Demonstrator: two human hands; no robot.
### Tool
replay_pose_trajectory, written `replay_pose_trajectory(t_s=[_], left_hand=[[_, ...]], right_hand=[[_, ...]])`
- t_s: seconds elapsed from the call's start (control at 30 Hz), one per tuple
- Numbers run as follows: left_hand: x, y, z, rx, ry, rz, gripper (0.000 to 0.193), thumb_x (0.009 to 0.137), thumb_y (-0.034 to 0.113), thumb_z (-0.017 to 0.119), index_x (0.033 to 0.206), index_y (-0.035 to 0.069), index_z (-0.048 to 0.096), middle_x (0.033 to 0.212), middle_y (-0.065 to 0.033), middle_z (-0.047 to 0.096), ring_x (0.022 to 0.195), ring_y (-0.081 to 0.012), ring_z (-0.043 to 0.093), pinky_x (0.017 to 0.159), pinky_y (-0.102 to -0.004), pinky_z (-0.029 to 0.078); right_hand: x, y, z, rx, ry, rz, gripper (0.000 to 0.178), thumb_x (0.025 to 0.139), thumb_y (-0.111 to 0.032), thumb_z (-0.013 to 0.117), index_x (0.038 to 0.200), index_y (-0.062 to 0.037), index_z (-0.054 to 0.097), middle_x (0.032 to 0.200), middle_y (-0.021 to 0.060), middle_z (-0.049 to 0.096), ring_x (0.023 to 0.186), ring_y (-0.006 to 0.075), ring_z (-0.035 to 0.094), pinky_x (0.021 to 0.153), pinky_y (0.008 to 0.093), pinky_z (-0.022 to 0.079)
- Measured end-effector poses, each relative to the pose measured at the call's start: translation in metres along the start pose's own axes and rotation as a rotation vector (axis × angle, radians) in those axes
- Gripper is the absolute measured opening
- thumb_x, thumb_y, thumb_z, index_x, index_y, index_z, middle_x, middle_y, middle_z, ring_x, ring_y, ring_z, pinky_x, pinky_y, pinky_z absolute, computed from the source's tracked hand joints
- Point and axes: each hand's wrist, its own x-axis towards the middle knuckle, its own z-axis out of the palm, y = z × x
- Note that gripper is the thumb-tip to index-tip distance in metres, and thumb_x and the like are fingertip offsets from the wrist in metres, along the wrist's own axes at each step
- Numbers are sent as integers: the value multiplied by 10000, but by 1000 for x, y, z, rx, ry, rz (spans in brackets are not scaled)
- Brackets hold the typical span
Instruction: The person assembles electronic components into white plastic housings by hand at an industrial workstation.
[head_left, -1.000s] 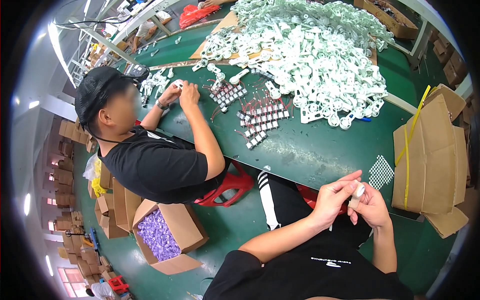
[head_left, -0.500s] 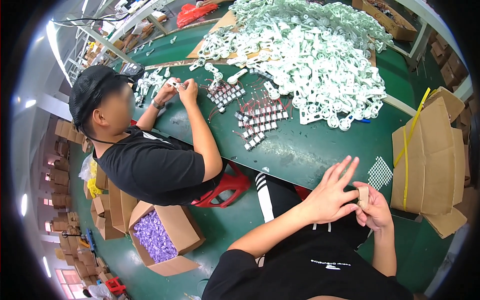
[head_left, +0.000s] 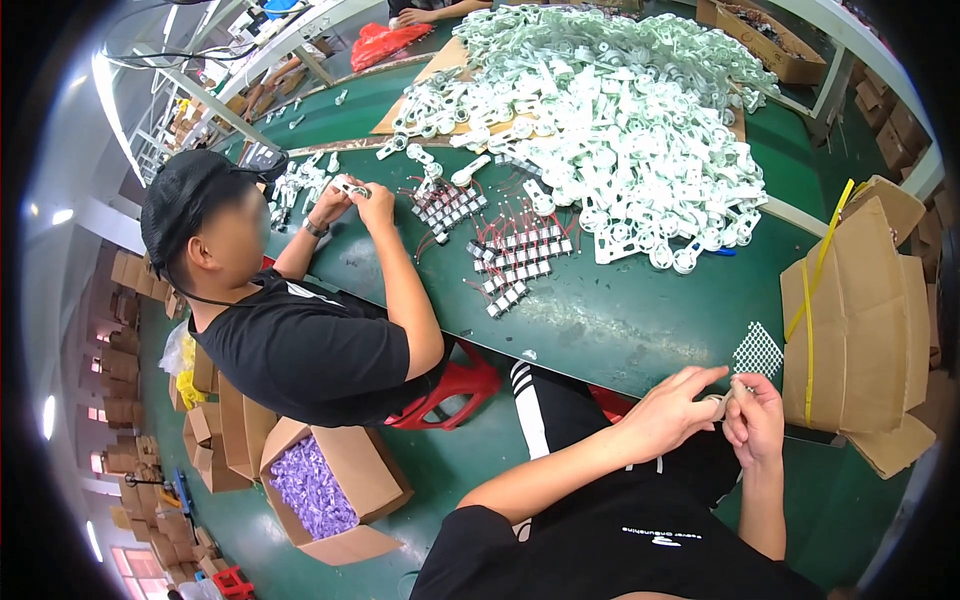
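At the left, a brown cardboard carton [head_left: 368, 472] is filled with small purple pieces [head_left: 315, 485]. Farther right, small black-and-silver components with red wires [head_left: 530, 253] are laid in rows on the green tabletop [head_left: 620, 340], beside a heap of white, pale-green-tinged plastic pieces [head_left: 640, 140]. By the table's near edge, the left hand [head_left: 663, 412] is held partly open, its index finger extended; whether its other fingertips grip or merely touch the small tan strip-like piece [head_left: 728, 402] cannot be told. That piece is held between the two hands, its upper end pinched by the closed thumb and forefinger of the right hand [head_left: 757, 420]. A light, even pinch seems best, so that the piece is neither creased nor dropped; the work is better kept over the tabletop, near the white lattice sheet [head_left: 757, 350].
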Motion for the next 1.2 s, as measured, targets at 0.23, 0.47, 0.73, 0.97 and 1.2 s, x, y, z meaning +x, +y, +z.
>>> replay_pose_trajectory(t_s=[0.23, 0.47, 0.73, 0.97, 1.2], left_hand=[[-1, -2, -21, -324, -32, -114, 256, 952, 163, 877, 924, 65, 642, 1651, -215, 523, 1407, -368, 566, 1073, -432, 523], [-13, -10, -10, -1037, -32, -398, 147, 1061, 137, 773, 1055, 36, 667, 1703, -166, 447, 1431, -208, 554, 1190, -410, 455], [-5, -6, 9, -1008, 51, -277, 380, 1092, 127, 703, 1441, -25, 689, 1799, -197, 319, 1287, -318, 705, 1095, -438, 567], [12, 4, -33, 182, -58, 71, 475, 892, 410, 901, 1214, 110, 724, 1739, -265, 406, 1587, -512, 383, 1226, -642, 374], [13, -7, -26, 351, 74, 286, 251, 823, 190, 826, 1009, 111, 678, 1513, -138, 659, 1407, -352, 616, 1079, -518, 525]], right_hand=[[1, 0, 2, -343, 72, -54, 82, 1101, -112, 718, 1074, -38, 696, 687, -10, 623, 441, 35, 437, 384, 226, 307], [0, 1, 22, -391, 118, -100, 93, 1076, -92, 743, 1022, -32, 697, 689, -8, 630, 476, 40, 476, 437, 216, 346], [-3, -2, 26, -432, -62, 29, 136, 1030, -99, 764, 1129, -39, 693, 818, -6, 677, 552, 48, 567, 445, 211, 410], [-5, -9, 9, -463, -63, 75, 308, 983, -118, 843, 1224, -34, 672, 851, -10, 680, 569, 45, 583, 449, 207, 417], [-10, 6, 14, -233, -229, 100, 609, 959, -294, 920, 1388, -9, 597, 905, 27, 679, 588, 73, 569, 467, 222, 404]])
